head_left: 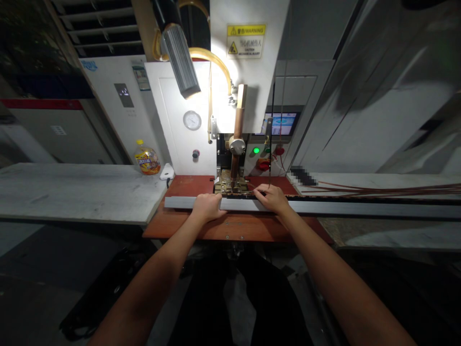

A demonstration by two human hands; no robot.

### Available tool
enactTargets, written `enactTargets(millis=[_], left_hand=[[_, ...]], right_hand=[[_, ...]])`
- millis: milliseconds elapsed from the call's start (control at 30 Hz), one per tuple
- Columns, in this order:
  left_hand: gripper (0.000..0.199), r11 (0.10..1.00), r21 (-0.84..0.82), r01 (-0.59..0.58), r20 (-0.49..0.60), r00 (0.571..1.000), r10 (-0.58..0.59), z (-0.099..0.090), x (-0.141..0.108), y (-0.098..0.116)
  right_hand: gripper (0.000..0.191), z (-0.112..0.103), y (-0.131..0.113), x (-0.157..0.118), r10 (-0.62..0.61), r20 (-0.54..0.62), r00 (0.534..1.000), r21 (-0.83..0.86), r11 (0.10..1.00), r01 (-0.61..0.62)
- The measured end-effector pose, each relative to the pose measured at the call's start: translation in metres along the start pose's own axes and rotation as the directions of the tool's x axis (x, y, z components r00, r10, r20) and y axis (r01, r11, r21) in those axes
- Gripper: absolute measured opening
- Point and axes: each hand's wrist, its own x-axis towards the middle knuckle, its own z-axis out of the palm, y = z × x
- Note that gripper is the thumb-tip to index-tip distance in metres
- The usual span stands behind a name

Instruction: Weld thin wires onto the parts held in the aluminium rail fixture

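A long grey metal bar [360, 208] lies across the reddish-brown work plate [201, 230] and runs out to the right. My left hand [209, 207] is closed over the bar near its left end, thumb along the near side. At the back of the bar, my right hand [272, 198] pinches what looks like a thin brown wire [249, 193] between thumb and fingers. Between the two hands, a copper-coloured rod [235, 168] of the machine points down at a small metal fixture [225, 183]. The rod's tip is too small to tell whether it touches anything.
Above stands the white machine [180, 96] with a lamp [180, 57], a gauge [192, 120], a screen [284, 124] and a lit green button [256, 150]. Several brown wires [389, 190] lie on the right table. A bottle [147, 159] stands on the left table [79, 192].
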Motion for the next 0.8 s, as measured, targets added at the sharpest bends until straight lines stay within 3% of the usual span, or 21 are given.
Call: enactTargets(millis=[800], left_hand=[[0.046,1.000,0.000,-0.023,-0.005,1.000,0.023,-0.003,0.002,0.012]], right_hand=[[0.027,-0.007,0.007,-0.005,-0.004,-0.029,1.000,0.018,1.000,0.005]])
